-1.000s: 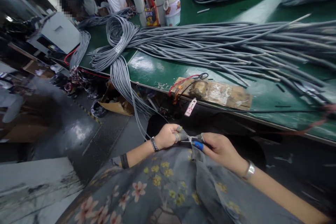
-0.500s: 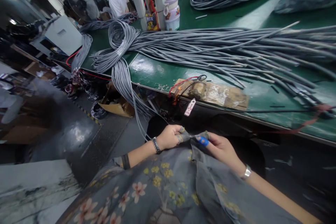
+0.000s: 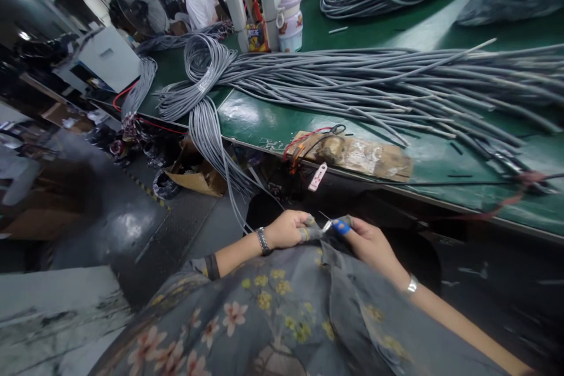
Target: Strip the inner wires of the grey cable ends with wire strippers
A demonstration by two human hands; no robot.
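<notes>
My left hand (image 3: 291,229), in grey finger covers, is closed in a pinch at my lap. A grey cable (image 3: 238,214) hangs from the bench to that forearm and seems to run into the hand; its last stretch is hidden. My right hand (image 3: 370,241), with blue tape on its thumb, pinches from the other side. Between the fingertips shows a short silvery-white piece (image 3: 326,225), apparently at the cable's end, with a thin strand sticking up. The fingers cover the rest. Both hands are just above my grey flowered clothing (image 3: 273,305).
Long bundled grey cables (image 3: 308,79) lie across the green bench (image 3: 247,114). At its near edge are a wooden board (image 3: 379,158) and a pink tag (image 3: 318,177). A purple-lidded bottle (image 3: 289,23) stands behind. An open carton (image 3: 198,179) sits underneath. A person in white (image 3: 200,3) is farther back.
My hands have drawn slightly apart and turned, so the silvery piece and thin strand now show between the fingertips. The bench things look unmoved; the view has shifted a little.
</notes>
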